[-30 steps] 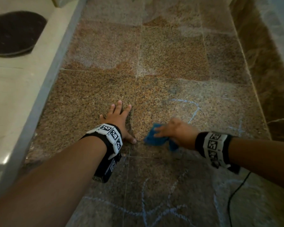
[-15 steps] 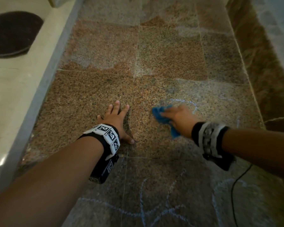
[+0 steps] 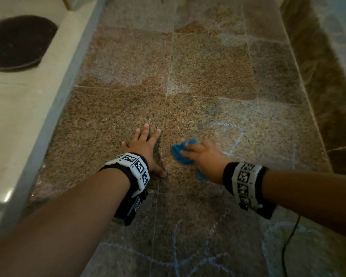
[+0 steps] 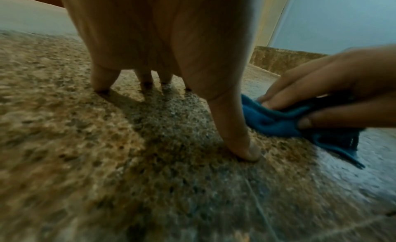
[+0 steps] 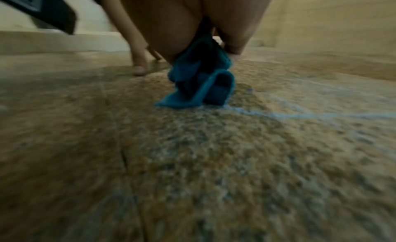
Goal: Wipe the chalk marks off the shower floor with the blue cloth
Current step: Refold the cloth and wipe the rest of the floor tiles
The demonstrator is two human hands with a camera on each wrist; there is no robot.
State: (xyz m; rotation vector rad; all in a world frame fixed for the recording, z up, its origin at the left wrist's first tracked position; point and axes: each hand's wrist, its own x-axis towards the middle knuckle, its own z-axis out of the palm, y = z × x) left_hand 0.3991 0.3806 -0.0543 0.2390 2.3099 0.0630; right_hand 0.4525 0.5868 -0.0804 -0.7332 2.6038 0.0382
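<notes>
— Rubbing with the blue cloth, see? It is bunched up and pressed on the shower floor, right in the middle, just beside the pale chalk loop.

— Who holds it?

— The right hand. Its grip is curled round the cloth, thumb under, fingers on top. A loose corner drags on the stone behind.

— And the other one?

— The left hand lies flat on the floor with its fingers spread, holding nothing. I think it just props the person up.

— Is the job nearly done?

— No, I would say it is only partway. Chalk lines run right next to the cloth, and more scribbles wait on the tiles nearer the person.

— So what comes next?

— My guess is the cloth needs to slide to the right over that loop, pushed down hard, because the stone looks rough and chalk hides in the little bumps.
</notes>
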